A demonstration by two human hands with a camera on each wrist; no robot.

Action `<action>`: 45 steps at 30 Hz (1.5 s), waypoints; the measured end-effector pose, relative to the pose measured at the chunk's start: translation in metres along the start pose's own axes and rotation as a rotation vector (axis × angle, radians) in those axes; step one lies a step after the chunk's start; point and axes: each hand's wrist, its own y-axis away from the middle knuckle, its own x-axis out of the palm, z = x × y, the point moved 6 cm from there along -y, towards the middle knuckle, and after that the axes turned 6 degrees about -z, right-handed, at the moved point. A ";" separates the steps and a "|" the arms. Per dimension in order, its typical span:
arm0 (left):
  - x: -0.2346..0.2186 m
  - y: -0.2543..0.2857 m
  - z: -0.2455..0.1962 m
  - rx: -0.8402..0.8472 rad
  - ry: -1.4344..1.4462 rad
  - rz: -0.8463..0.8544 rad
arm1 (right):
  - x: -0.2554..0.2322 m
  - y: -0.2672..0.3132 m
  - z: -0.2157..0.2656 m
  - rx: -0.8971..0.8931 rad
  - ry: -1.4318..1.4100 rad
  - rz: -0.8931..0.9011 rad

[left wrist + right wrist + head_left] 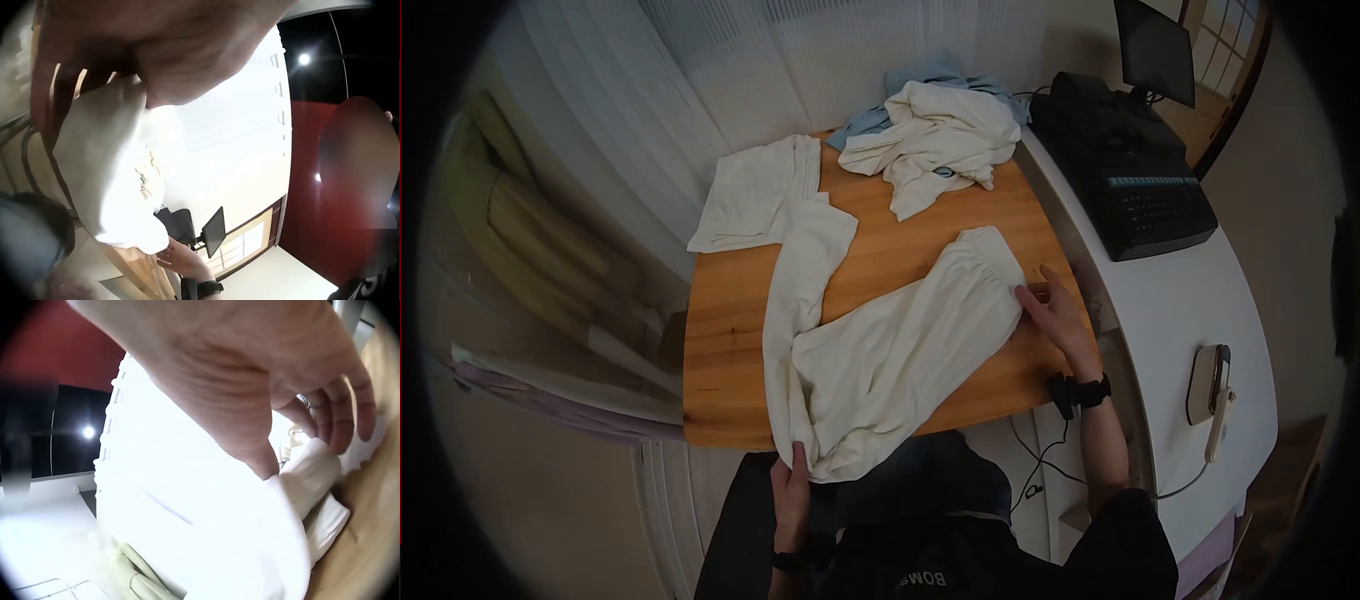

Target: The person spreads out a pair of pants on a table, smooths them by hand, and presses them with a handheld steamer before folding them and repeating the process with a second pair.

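White trousers (900, 350) with a gathered, elastic-looking waistband lie across the wooden table (730, 345), bent at the near-left edge. One leg runs back toward a folded white cloth. At that near-left bend, my left hand (792, 490) pinches the fabric, thumb on top; in the left wrist view its fingers go behind the white cloth (109, 162). My right hand (1055, 315) is beside the waistband's right edge, its thumb touching the fabric and its index finger held apart. The right wrist view shows the thumb against the cloth (309, 481), the other fingers loosely bent.
A folded white cloth (745, 200) lies at the table's back left. Crumpled white (950, 135) and blue clothes (865, 125) are heaped at the back. On the right, a white counter (1170, 310) bears a black keyboard machine (1145, 190) with a monitor and a corded handset (1220, 425).
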 end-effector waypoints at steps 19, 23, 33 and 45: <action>-0.155 0.083 -0.136 0.877 -0.607 -0.813 | -0.139 0.210 0.080 -0.135 -0.933 0.146; -0.156 0.069 -0.165 1.103 -0.928 -1.207 | -0.140 0.178 0.099 -0.162 -0.922 -0.236; 0.012 -0.220 -0.083 0.329 -1.204 0.110 | -0.044 0.006 -0.007 0.075 -0.375 -0.138; -0.094 -0.139 -0.049 0.648 -1.199 -0.076 | -0.007 -0.025 -0.065 -0.084 0.099 0.015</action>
